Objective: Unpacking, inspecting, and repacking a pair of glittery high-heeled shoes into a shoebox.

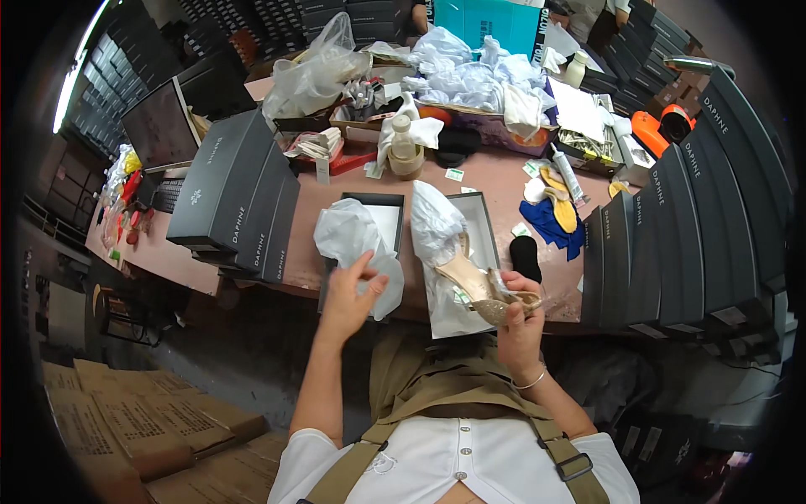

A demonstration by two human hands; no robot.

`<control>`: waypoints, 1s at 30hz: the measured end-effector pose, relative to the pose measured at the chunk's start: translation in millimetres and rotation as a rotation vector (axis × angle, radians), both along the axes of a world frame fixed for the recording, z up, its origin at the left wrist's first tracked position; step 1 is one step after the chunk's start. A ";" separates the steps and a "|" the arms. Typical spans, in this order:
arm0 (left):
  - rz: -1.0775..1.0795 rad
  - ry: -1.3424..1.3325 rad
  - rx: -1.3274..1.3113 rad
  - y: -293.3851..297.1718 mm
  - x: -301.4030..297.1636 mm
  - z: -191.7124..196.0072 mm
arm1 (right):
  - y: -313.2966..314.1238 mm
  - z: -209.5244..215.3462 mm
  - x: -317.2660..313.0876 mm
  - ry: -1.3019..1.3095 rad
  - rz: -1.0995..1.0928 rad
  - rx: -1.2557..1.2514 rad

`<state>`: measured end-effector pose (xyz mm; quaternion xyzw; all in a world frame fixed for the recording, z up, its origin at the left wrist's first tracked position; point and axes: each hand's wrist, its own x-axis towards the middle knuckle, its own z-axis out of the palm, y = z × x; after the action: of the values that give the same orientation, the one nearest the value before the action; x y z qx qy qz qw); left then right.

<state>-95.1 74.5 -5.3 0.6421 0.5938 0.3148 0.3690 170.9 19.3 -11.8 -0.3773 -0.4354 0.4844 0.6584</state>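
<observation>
My right hand [520, 328] grips a beige, glittery pointed-toe shoe [472, 281] by its toe end, with clear plastic around the part near my fingers. The shoe is tilted over an open grey shoebox half [480, 212] lined with white paper. Wadded white tissue [437, 223] lies in that box, partly behind the shoe. My left hand [348, 298] has its thumb and index finger apart, over pale tissue paper [348, 227]. That tissue spreads across a second open shoebox half [388, 210]; whether my fingers press on it is hard to tell.
Stacked dark shoeboxes [235, 193] stand left and a taller row [672, 227] right. A bottle [403, 139], a carton of crumpled white paper [470, 71], a blue cloth [550, 223] and a black pad [525, 256] lie on the pink table [311, 197]. Brown cartons [151, 420] sit lower left.
</observation>
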 end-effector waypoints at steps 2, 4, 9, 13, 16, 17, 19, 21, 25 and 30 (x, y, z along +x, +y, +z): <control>0.063 -1.136 -0.152 -14.5 38.5 -28.5 | -6.3 4.6 -22.0 0.026 0.123 -0.004; -0.092 -1.685 -0.387 -14.6 54.6 -50.3 | -9.3 9.2 -24.2 -0.113 0.417 0.085; -0.104 -1.689 -0.626 -31.3 75.9 -32.7 | 20.9 39.3 -2.0 -0.892 0.600 0.131; 0.162 -1.537 -0.673 -54.2 107.5 -18.1 | 35.6 4.7 -13.3 -1.515 0.278 0.405; 0.207 -1.437 -0.635 -64.9 121.8 -18.4 | 43.6 -23.2 -10.5 -1.352 0.174 0.458; 0.196 -1.389 -0.599 -63.4 119.9 -23.6 | 42.9 -25.6 -9.4 -1.310 0.171 0.440; 0.173 -1.293 -0.526 -58.5 112.1 -38.1 | 36.8 -23.2 -3.4 -1.214 0.157 0.351; 0.112 -1.402 -0.629 -49.9 105.7 -29.2 | 34.2 -15.0 3.8 -1.141 0.121 0.264; 0.058 -1.453 -0.638 -47.4 104.0 -33.4 | 40.2 -8.2 1.4 -1.519 0.144 0.434; 0.011 -1.300 -0.638 -51.4 99.0 -13.3 | 46.9 -18.0 3.8 -1.529 0.126 0.563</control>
<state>3.8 23.1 -18.6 0.1833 0.3205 0.4461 0.8153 174.7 66.2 -29.8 -0.3988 -0.8900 0.0016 0.2211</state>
